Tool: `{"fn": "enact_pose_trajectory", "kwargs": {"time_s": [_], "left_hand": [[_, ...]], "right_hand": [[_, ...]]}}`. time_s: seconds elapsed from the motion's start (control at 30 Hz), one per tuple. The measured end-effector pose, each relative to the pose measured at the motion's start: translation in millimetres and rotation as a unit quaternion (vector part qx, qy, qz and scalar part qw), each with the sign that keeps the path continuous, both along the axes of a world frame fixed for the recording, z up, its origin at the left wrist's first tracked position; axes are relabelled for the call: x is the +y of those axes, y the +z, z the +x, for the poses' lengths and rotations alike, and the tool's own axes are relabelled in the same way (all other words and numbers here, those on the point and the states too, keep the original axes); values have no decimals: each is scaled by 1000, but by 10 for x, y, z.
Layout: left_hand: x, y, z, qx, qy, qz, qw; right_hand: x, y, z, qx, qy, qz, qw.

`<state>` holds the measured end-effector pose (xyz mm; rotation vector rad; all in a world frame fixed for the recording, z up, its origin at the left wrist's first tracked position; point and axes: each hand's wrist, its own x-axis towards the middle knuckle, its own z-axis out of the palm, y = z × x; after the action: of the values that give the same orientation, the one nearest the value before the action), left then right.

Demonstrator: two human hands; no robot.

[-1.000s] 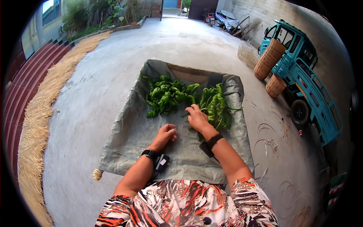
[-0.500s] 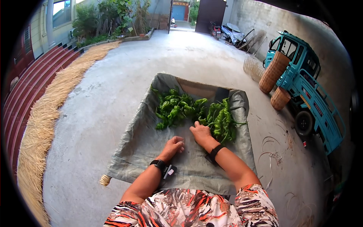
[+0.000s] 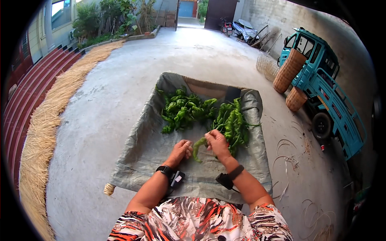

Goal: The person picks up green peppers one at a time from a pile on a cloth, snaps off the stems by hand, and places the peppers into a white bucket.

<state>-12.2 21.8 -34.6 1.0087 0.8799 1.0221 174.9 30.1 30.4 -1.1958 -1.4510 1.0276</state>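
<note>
My right hand (image 3: pixel 217 142) pinches a light green pepper (image 3: pixel 197 150) by its upper end. The pepper hangs curved toward my left hand (image 3: pixel 181 152), apart from it. The left fingers are curled together; whether anything small is in them is hidden. Both hands are over a grey-green woven sheet (image 3: pixel 138 154) that lines a shallow box-like tray. Two piles of green peppers lie at its far side: a left pile (image 3: pixel 183 108) of crumpled ones and a right pile (image 3: pixel 231 124) of long ones, just beyond my right hand. Dark bands with small devices sit on both wrists.
A band of straw (image 3: pixel 44 132) lies along red steps (image 3: pixel 24 104) on the left. At right, a teal three-wheeled truck (image 3: pixel 321 80) stands by the wall, with a tall wicker basket (image 3: pixel 289 72) and a smaller one (image 3: pixel 296 99) beside it. Loose strips (image 3: pixel 287 160) litter the concrete.
My right hand has drawn back from the right pile with a pepper in it. My left hand has moved slightly, its fingers now more tightly curled. The view has shifted a little.
</note>
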Motion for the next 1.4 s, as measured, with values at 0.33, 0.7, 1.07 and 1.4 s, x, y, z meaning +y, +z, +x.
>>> {"fn": "enact_pose_trajectory", "kwargs": {"time_s": [0.33,0.7,1.07,1.4], "left_hand": [[1,-40,-24,18,-5,2,1000],[28,12,-60,-5,24,-41,999],[84,-160,-92,-166,72,-79,980],[78,-129,-98,-178,85,-59,979]], "right_hand": [[312,209,683,375,-194,-53,905],[297,110,-272,31,72,-61,995],[659,-1,-973,-307,40,32,950],[128,-102,-723,-214,45,-15,976]]}}
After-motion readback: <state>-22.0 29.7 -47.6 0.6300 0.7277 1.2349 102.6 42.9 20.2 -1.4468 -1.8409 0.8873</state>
